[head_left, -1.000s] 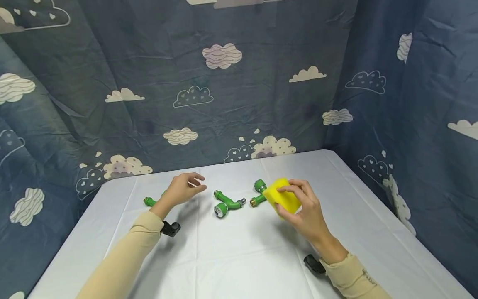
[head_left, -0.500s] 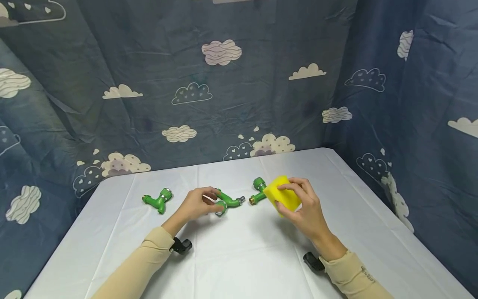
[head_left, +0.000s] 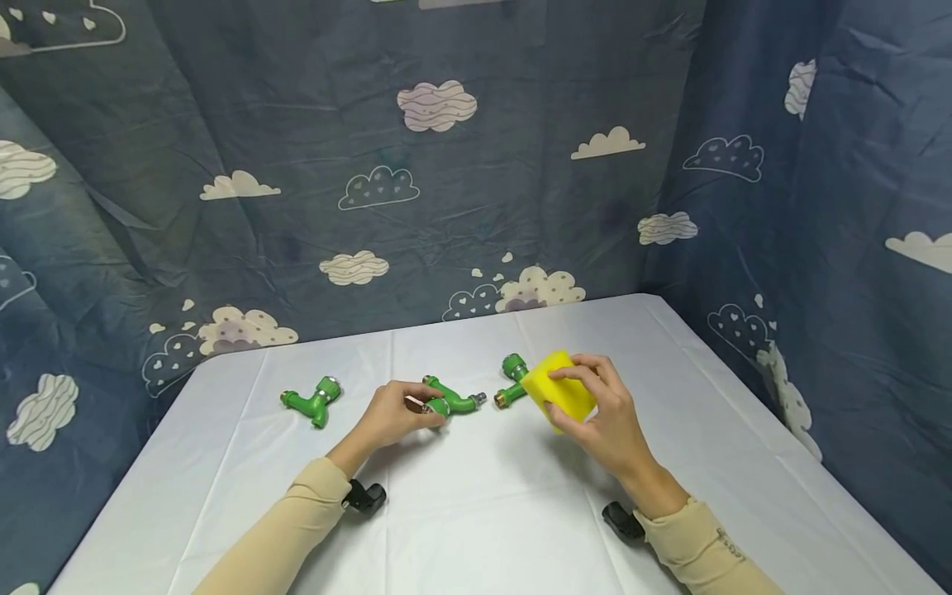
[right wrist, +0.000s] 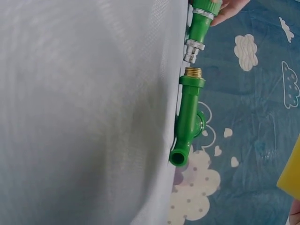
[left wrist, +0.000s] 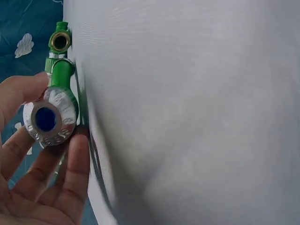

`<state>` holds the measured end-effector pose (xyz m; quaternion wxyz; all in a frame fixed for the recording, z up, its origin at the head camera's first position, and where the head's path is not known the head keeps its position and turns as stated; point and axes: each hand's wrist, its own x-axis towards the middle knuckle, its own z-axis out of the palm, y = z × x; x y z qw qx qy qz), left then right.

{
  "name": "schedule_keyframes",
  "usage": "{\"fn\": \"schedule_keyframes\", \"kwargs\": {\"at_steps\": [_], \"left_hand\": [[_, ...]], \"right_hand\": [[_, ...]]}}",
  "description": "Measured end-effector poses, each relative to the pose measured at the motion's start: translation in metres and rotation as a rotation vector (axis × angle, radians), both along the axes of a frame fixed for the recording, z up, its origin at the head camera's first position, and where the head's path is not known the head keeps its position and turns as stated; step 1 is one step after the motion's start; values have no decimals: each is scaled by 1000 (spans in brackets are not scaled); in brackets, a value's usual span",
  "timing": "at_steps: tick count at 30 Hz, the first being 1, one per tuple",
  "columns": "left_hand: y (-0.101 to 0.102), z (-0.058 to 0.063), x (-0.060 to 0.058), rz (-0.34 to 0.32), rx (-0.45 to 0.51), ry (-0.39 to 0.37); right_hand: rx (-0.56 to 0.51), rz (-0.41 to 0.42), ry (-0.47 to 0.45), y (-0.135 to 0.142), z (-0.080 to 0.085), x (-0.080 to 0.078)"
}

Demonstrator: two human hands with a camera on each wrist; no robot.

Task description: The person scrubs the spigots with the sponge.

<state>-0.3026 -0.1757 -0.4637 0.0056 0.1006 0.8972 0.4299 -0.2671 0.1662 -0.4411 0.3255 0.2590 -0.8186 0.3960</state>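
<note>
In the head view, my left hand holds the middle green tap by its round end as it lies on the cloth. The left wrist view shows thumb and fingertips on either side of that tap's silver face, which has a blue centre. My right hand pinches a yellow sponge between thumb and fingers, raised above the table. Behind the sponge, partly covered by it, lies another green tap with a brass threaded end. The right wrist view catches only a corner of the sponge.
A third green tap lies to the left of my left hand. All of them rest on a table under a white cloth. Dark blue curtains with cloud prints hang behind and at both sides.
My left hand has moved right and down from near the left tap to the middle tap and now grips it. The left tap has come into full view. My right hand keeps the sponge in place.
</note>
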Motion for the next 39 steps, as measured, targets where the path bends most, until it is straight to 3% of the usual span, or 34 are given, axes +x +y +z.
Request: {"fn": "schedule_keyframes", "kwargs": {"at_steps": [5, 10, 16, 21, 26, 32, 39], "left_hand": [[-3, 10, 1, 33, 76, -1], [-7, 33, 10, 2, 187, 42], [-3, 52, 37, -72, 224, 110], [9, 54, 60, -138, 267, 145], [24, 56, 77, -224, 305, 162], [35, 61, 87, -311, 353, 155], [30, 66, 88, -356, 392, 176]], "right_hand": [[-8, -3, -1, 0, 1, 1], [-19, 13, 16, -2, 4, 3], [-5, 160, 97, -9, 11, 11], [119, 311, 158, -24, 17, 25], [235, 365, 192, -38, 17, 36], [197, 357, 191, -41, 12, 38], [85, 201, 121, -34, 7, 30]]}}
